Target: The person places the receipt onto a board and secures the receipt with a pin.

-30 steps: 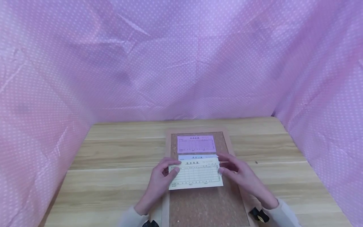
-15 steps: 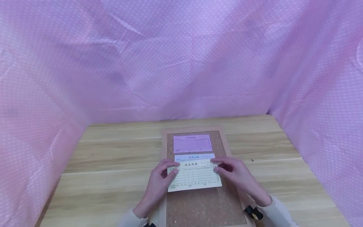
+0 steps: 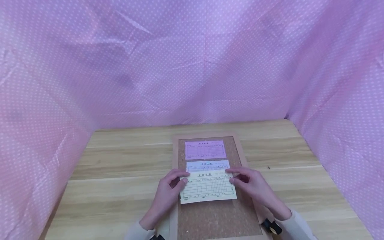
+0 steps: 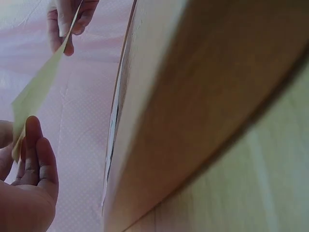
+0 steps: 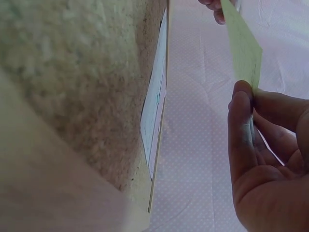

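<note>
A pale yellow printed form slip (image 3: pixel 207 188) is held level between both hands over the framed cork board (image 3: pixel 219 220). At its left edge my left hand (image 3: pixel 169 186) pinches it between thumb and fingers. My right hand (image 3: pixel 253 183) pinches the right edge the same way. Both wrist views show the yellow slip (image 4: pixel 41 87) raised off the cork, with a gap beneath. Just behind it, a bluish-white slip (image 3: pixel 193 165) lies on the board, its lower part hidden in the head view. Farther back on the cork lies a purple slip (image 3: pixel 205 150).
The board's wooden frame (image 3: pixel 175 200) rests on a wood-grain table (image 3: pixel 120 186). A small dark speck (image 3: pixel 268 167) is on the table to the right. Pink dotted cloth (image 3: pixel 192 66) encloses the back and sides.
Both hands still hold the yellow slip. It has shifted slightly toward me relative to the board, so more of the bluish-white slip shows behind it. The head view has shifted a little.
</note>
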`<state>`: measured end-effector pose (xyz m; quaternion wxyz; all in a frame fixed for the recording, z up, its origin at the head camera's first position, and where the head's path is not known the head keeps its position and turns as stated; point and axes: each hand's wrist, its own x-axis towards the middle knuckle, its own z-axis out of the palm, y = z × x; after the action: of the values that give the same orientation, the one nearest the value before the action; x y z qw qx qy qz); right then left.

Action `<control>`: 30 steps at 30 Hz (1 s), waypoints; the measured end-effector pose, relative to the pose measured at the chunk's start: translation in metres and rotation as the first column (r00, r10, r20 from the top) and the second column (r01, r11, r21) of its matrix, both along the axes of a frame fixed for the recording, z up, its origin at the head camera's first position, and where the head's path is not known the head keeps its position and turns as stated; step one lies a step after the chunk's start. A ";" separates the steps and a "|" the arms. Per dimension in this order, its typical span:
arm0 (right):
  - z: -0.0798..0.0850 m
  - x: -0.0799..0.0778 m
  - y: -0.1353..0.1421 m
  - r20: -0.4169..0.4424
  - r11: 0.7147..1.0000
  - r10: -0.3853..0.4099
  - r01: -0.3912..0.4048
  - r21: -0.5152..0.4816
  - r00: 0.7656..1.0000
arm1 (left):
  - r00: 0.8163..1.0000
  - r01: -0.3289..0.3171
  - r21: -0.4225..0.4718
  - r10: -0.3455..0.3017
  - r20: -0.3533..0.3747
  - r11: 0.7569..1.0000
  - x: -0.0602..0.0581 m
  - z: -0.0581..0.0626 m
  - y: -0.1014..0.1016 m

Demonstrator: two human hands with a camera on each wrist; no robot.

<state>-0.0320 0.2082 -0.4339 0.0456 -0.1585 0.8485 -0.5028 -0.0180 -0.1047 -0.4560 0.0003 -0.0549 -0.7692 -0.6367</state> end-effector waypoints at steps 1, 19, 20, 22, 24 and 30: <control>0.000 0.001 0.000 -0.001 1.000 0.001 -0.001 -0.004 1.000 | 1.000 -0.001 -0.012 0.001 -0.003 1.000 0.000 -0.001 -0.001; -0.009 0.013 0.011 -0.056 0.994 0.078 -0.073 0.086 0.995 | 0.991 0.132 -0.232 -0.128 0.034 0.964 0.002 -0.003 -0.007; -0.009 0.013 0.012 -0.065 0.992 0.090 -0.085 0.088 0.994 | 0.990 0.140 -0.240 -0.135 0.038 0.961 0.002 -0.003 -0.007; -0.009 0.013 0.013 -0.087 0.990 0.116 -0.108 0.092 0.989 | 0.988 0.152 -0.265 -0.146 0.042 0.952 0.001 -0.002 -0.007; -0.008 0.012 0.014 -0.098 0.987 0.138 -0.129 0.097 0.986 | 0.986 0.166 -0.296 -0.160 0.046 0.941 -0.001 -0.002 -0.007; -0.006 0.008 0.016 -0.096 0.975 0.176 -0.160 0.154 0.980 | 0.973 0.231 -0.356 -0.224 0.062 0.905 -0.008 -0.002 -0.007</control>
<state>-0.0245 0.2242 -0.4404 0.0531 -0.2530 0.8678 -0.4244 -0.0257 -0.1120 -0.4579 -0.0917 -0.1369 -0.8612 -0.4808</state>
